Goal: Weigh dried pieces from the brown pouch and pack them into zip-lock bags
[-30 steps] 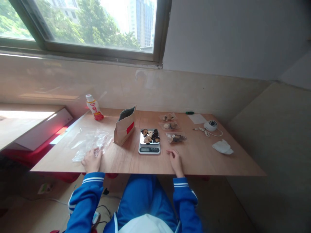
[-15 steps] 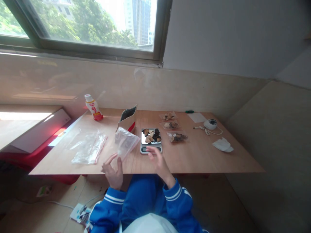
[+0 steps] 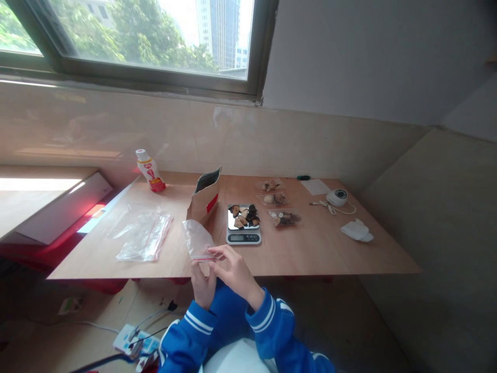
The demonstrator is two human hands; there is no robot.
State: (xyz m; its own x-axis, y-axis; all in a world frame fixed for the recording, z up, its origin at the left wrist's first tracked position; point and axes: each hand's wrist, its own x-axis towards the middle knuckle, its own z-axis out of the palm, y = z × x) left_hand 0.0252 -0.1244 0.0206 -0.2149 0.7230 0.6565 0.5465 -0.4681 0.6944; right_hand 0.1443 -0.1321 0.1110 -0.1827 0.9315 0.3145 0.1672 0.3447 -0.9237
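Observation:
A clear zip bag (image 3: 197, 240) with a red seal line hangs over the table's front edge, its red edge towards me. My left hand (image 3: 203, 284) pinches that edge from below. My right hand (image 3: 235, 272) is closed on the same edge from the right, thumb and fingertips at the seal. The bag looks flat, with nothing visible inside. Just beyond my right hand stands a small digital scale (image 3: 244, 238) with dark and tan dried pieces (image 3: 244, 215), perhaps dried mushrooms, on its plate. Behind the bag a brown paper pouch (image 3: 204, 199) stands with its top open.
Several clear zip bags (image 3: 145, 241) lie flat at the left, near a drink bottle (image 3: 150, 171). Three filled bags (image 3: 284, 217) are right of the scale. Farther right are a white dome camera (image 3: 337, 197) with cables, a crumpled tissue (image 3: 357, 230) and a green-handled tool (image 3: 303, 177).
My right hand has moved left from in front of the scale and taken hold of the bag. The bag has turned, its red edge now facing me. My left hand has shifted right.

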